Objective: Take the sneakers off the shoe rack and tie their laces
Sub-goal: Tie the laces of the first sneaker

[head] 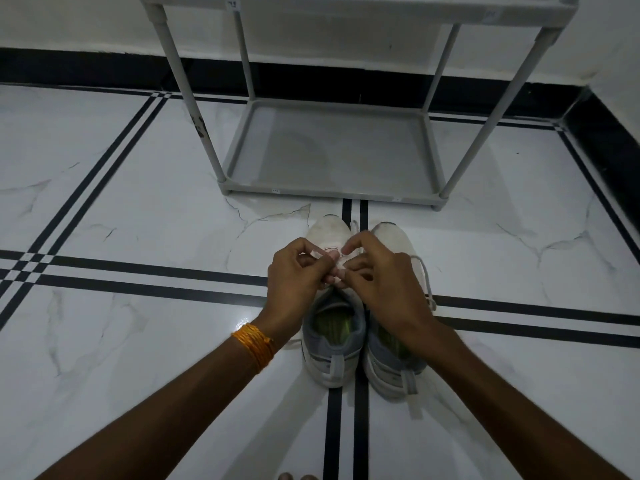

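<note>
Two white and grey sneakers stand side by side on the floor, toes pointing at the rack. Over the left sneaker [332,344], my left hand [294,271] and my right hand [377,275] meet above its tongue. Each hand pinches a strand of that shoe's white lace between thumb and fingers. The knot area is hidden by my fingers. The right sneaker [394,372] is partly covered by my right wrist. Its grey lace [427,289] hangs loose over its right side onto the floor.
The grey shoe rack [332,195] stands just beyond the sneakers, its lowest shelf bare. White marble floor with black stripes spreads to both sides. A black skirting runs along the wall behind and at the right. Toes show at the bottom edge.
</note>
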The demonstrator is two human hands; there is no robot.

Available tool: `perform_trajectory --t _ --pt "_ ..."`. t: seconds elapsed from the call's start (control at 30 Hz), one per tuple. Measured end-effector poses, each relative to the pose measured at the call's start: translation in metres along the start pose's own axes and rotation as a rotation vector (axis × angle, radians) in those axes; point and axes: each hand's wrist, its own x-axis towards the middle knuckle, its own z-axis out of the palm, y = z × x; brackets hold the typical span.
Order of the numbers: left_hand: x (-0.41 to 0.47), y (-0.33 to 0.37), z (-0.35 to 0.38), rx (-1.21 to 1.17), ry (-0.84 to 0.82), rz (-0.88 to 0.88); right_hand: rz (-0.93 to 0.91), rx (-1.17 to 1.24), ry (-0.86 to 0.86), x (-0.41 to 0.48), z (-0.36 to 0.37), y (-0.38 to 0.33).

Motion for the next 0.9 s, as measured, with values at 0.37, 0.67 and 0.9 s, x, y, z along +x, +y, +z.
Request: perform_trajectory --t 0.37,0.67,0.9 --pt "0.008 0.003 -0.019 0.583 -0.115 0.55 -0.155 -0.397 -0.067 0.009 0.007 0.005" --pt "0.019 0.011 -0.022 0.626 -0.241 0.457 -0.055 -0.251 0.007 0.012 0.003 0.01" --pt "0.024 0.016 -0.025 0.235 -0.407 0.024 -0.264 -0.408 0.125 0.01 -0.006 0.012"
